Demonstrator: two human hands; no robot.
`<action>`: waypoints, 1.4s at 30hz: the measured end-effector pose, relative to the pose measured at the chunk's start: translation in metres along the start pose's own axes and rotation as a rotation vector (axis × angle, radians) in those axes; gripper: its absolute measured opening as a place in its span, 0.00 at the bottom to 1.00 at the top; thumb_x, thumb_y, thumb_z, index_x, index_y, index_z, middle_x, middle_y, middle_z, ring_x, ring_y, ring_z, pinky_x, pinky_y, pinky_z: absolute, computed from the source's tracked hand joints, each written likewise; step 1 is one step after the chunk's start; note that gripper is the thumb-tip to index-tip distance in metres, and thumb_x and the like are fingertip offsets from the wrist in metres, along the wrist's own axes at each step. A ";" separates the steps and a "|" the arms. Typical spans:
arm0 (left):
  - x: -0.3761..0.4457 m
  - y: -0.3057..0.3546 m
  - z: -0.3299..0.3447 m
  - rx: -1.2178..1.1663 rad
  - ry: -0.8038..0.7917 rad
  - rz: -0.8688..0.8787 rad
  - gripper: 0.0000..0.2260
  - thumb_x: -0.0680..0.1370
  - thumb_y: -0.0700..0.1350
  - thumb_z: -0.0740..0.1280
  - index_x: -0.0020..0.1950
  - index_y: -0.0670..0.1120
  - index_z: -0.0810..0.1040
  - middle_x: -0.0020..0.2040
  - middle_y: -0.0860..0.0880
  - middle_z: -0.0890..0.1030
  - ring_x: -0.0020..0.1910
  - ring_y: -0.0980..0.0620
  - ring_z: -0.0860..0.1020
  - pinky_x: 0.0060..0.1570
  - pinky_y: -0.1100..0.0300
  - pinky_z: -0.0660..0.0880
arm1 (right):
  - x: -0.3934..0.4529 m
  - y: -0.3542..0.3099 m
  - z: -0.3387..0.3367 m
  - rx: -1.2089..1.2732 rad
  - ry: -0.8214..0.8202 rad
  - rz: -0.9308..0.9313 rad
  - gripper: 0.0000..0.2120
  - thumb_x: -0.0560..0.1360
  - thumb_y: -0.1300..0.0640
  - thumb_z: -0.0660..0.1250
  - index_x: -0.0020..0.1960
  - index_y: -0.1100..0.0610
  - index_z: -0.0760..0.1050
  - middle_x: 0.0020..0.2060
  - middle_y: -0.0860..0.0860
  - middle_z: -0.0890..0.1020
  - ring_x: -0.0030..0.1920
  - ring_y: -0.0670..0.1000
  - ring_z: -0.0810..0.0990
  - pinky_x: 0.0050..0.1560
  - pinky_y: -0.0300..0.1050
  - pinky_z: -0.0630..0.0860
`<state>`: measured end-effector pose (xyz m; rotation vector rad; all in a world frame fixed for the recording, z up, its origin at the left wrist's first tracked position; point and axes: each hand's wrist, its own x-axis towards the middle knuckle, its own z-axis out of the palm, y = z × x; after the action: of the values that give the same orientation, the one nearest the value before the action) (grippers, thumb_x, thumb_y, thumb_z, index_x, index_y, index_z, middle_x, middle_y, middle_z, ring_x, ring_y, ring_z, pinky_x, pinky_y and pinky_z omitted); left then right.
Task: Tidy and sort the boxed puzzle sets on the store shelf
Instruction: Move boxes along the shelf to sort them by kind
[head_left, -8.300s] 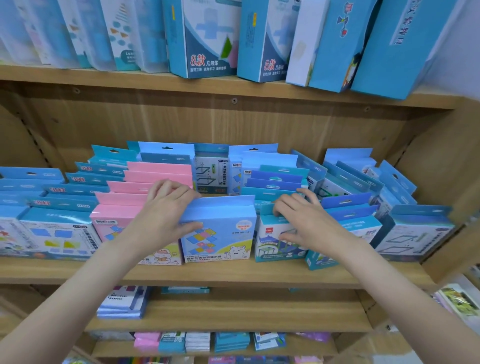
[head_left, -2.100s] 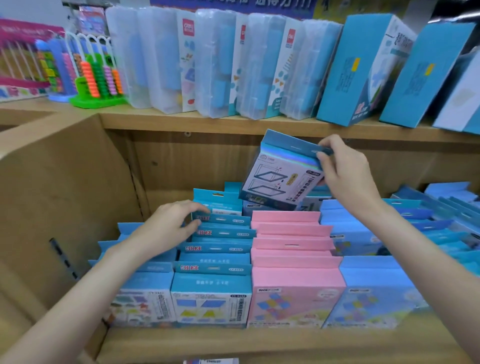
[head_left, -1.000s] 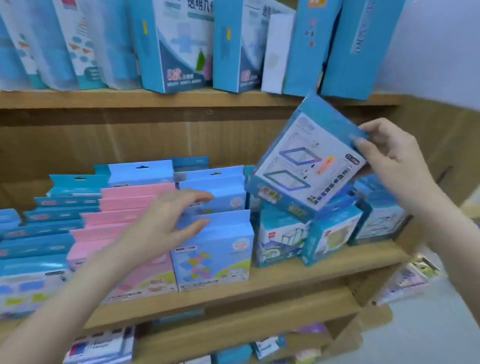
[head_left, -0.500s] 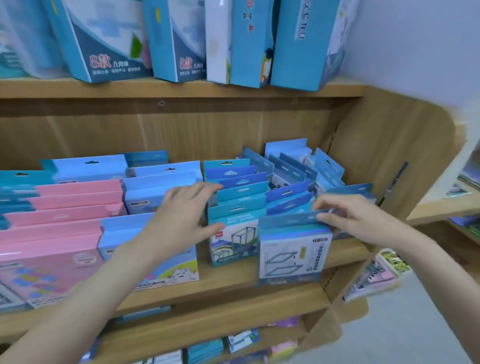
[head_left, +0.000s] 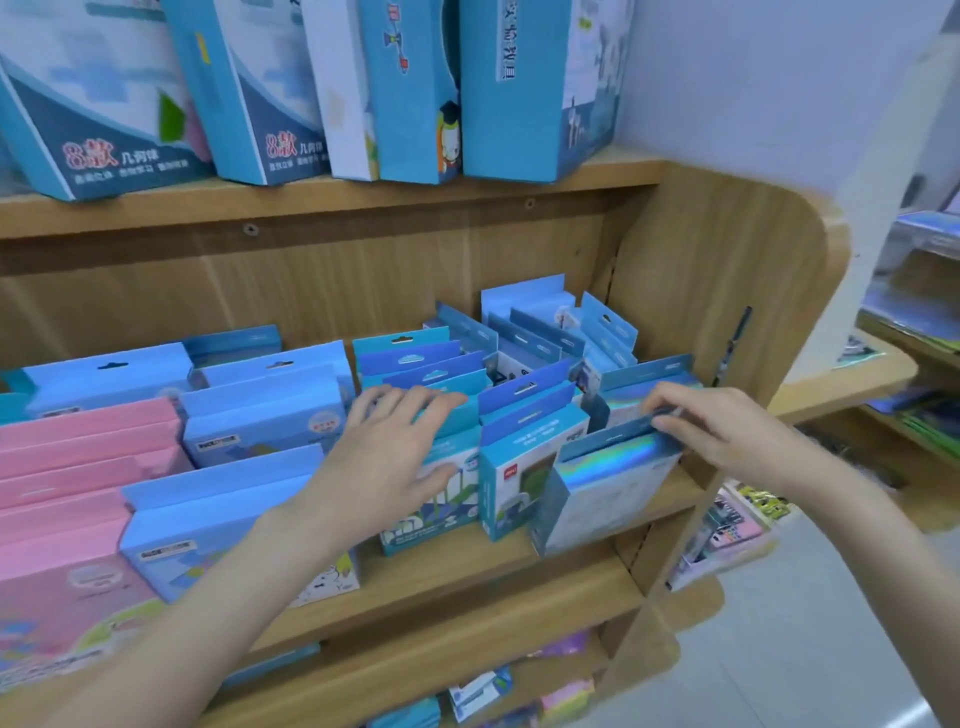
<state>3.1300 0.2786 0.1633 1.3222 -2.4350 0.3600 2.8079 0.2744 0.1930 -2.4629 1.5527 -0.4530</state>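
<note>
Holographic foil marks the puzzle box (head_left: 605, 486) at the lower right of the frame, front of its row on the wooden shelf (head_left: 467, 566), tilted forward. My right hand (head_left: 727, 431) pinches its hang tab. My left hand (head_left: 395, 452) lies spread, fingers straight, against the teal boxes (head_left: 519, 467) beside it. I'd push the tab back until the box stands upright, flush with its neighbours, bracing that row.

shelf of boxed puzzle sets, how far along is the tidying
Done: pink flat boxes stand in one neat row. In hand: the right hand pinches the hang tab of a shiny holographic blue box, the left hand steadies the teal row. Left: rear right blue boxes lean unevenly.
</note>
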 end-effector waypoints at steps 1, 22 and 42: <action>0.005 0.007 0.001 -0.039 0.007 0.020 0.22 0.73 0.56 0.60 0.64 0.49 0.69 0.55 0.51 0.76 0.55 0.49 0.73 0.61 0.54 0.56 | 0.000 0.006 -0.004 -0.014 0.024 0.023 0.07 0.78 0.57 0.60 0.45 0.46 0.68 0.41 0.43 0.79 0.41 0.42 0.77 0.40 0.36 0.69; 0.027 0.040 0.031 -0.023 0.001 -0.004 0.17 0.70 0.56 0.67 0.55 0.50 0.76 0.50 0.53 0.78 0.51 0.51 0.76 0.63 0.48 0.55 | 0.020 0.015 0.005 -0.269 0.456 0.210 0.15 0.76 0.52 0.63 0.59 0.58 0.73 0.55 0.53 0.76 0.57 0.55 0.69 0.54 0.51 0.70; 0.053 0.044 0.030 -0.150 -0.120 -0.080 0.26 0.77 0.57 0.58 0.73 0.52 0.56 0.68 0.55 0.66 0.67 0.56 0.59 0.63 0.61 0.50 | 0.113 0.001 -0.034 -0.074 0.479 0.419 0.09 0.78 0.57 0.59 0.50 0.61 0.76 0.45 0.59 0.80 0.44 0.61 0.78 0.38 0.48 0.72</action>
<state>3.0606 0.2513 0.1557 1.4071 -2.4422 0.0773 2.8405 0.1715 0.2416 -2.0788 2.2338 -0.9677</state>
